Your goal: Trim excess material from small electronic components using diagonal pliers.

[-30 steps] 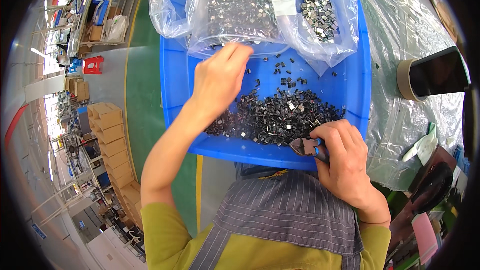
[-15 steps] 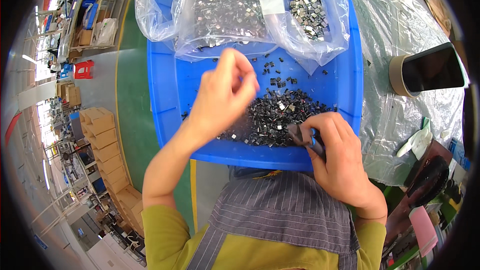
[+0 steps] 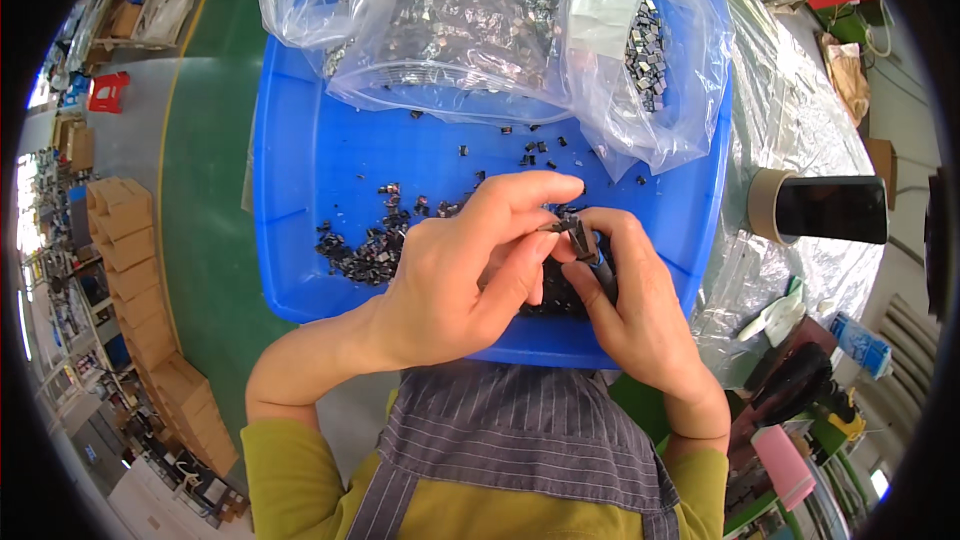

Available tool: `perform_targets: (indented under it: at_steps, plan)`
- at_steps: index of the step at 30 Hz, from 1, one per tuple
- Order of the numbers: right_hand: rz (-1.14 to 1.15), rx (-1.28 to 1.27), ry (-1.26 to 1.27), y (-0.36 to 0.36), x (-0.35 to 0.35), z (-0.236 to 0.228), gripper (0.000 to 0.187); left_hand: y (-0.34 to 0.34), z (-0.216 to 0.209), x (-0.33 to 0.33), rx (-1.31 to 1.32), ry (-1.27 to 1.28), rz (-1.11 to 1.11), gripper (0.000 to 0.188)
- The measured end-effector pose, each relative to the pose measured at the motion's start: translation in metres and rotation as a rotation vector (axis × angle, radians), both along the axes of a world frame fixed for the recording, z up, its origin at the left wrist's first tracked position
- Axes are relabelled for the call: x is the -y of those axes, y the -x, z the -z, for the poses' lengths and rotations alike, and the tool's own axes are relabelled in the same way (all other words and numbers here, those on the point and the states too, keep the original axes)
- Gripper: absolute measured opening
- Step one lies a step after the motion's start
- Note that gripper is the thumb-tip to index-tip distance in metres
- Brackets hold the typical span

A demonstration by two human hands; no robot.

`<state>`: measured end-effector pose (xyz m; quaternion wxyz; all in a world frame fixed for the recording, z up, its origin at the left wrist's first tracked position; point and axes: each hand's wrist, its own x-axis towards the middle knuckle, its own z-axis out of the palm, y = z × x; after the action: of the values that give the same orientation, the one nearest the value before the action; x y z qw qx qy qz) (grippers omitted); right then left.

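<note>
My left hand (image 3: 445, 275) is closed in a pinch over the blue bin (image 3: 395, 155), with a tiny dark component (image 3: 551, 227) at its thumb and fingertips. My right hand (image 3: 648, 315) grips a small pair of pliers (image 3: 603, 272) with dark, blue-marked handles. The jaws meet or nearly meet the component; I cannot tell whether they bite on it. Beneath my hands lies a loose heap of small black parts (image 3: 365, 255), partly hidden by them. A few single parts (image 3: 535, 148) are scattered farther up the bin floor.
A large clear bag (image 3: 480, 15) full of small parts lies across the bin's far end, between a left clear bag (image 3: 292, 0) and a right one (image 3: 690, 90). On the plastic-covered surface to the right are a tape roll (image 3: 765, 205), a phone (image 3: 835, 210) and a glove (image 3: 775, 317).
My left hand has come down and right, bringing its pinched fingertips to the pliers. My right hand has moved slightly up and left. The whole view has shifted somewhat.
</note>
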<state>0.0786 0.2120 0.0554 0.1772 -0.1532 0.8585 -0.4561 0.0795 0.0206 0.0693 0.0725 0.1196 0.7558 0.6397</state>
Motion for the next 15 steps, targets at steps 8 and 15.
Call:
perform_targets:
  at_steps: [8, 15]
  plan:
    - [0.008, 0.155, 0.067, 0.0026, 0.0026, -0.0083, 0.032, 0.0005, 0.0057, -0.0034, -0.084, 0.029, 0.026, 0.033]
    - [0.011, 0.135, 0.099, 0.0027, 0.0018, -0.007, 0.031, 0.0, 0.0073, -0.0056, -0.136, 0.031, 0.019, 0.035]
